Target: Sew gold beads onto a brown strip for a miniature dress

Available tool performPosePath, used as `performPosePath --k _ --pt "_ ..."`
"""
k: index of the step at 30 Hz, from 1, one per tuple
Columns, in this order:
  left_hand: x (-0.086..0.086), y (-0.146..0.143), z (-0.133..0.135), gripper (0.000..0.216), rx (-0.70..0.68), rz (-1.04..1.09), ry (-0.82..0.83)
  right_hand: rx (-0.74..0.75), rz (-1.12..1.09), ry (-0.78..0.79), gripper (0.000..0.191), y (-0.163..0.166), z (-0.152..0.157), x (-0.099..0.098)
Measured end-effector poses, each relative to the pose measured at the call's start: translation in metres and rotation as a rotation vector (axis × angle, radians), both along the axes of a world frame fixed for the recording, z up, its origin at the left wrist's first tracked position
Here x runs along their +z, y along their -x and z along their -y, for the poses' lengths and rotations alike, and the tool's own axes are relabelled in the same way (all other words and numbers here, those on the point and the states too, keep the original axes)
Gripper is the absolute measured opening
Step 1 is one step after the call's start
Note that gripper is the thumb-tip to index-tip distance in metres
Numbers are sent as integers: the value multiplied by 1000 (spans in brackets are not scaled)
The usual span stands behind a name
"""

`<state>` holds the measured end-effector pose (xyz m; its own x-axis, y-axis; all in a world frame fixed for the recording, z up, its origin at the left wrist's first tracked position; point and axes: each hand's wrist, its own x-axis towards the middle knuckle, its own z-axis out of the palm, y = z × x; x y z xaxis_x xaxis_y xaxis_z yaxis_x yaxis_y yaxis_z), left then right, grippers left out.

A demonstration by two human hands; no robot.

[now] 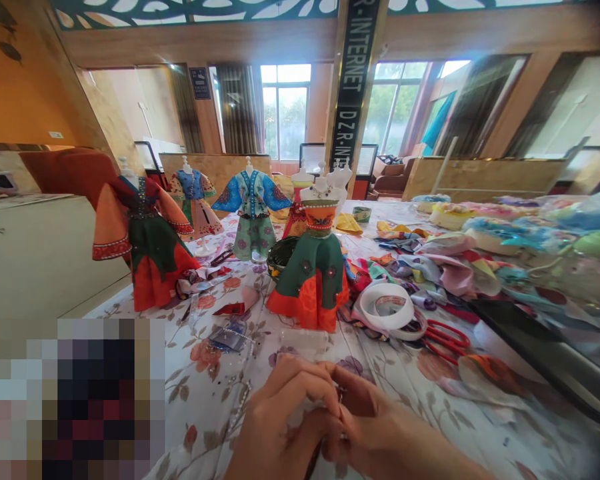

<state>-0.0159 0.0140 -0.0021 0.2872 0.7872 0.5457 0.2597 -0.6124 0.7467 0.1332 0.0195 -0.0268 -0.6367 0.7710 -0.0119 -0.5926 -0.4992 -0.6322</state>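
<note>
Close to the table's front edge, my left hand [283, 410] and my right hand [375, 421] meet, fingertips pinched together. Whatever they hold is too small or hidden to make out. Just beyond them stands a small dress form wearing an orange top and a green and red skirt [314, 263], with a necklace at its neck. A clear plastic strip [303, 340] lies between it and my hands. Left of my hands, a strand of pearl-like beads [240, 400] lies on the floral tablecloth [190, 393], near a small plastic packet [230, 335].
White tape rolls [387, 307] and red-handled scissors [447, 339] lie to the right, beside a black tray-like object [545, 353] and heaped fabric scraps [440, 263]. Other dressed forms [147, 247] stand at the left and back. A blurred patch covers the lower left.
</note>
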Motion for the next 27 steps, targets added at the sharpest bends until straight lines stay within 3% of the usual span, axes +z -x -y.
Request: performPosePath --k 17,27 --pt "0 3 -1 23 24 -74 -115 -15 2 -12 28 1 -1 -11" --pt "3 1 1 24 83 -15 -172 -20 -36 20 39 -1 -2 -9"
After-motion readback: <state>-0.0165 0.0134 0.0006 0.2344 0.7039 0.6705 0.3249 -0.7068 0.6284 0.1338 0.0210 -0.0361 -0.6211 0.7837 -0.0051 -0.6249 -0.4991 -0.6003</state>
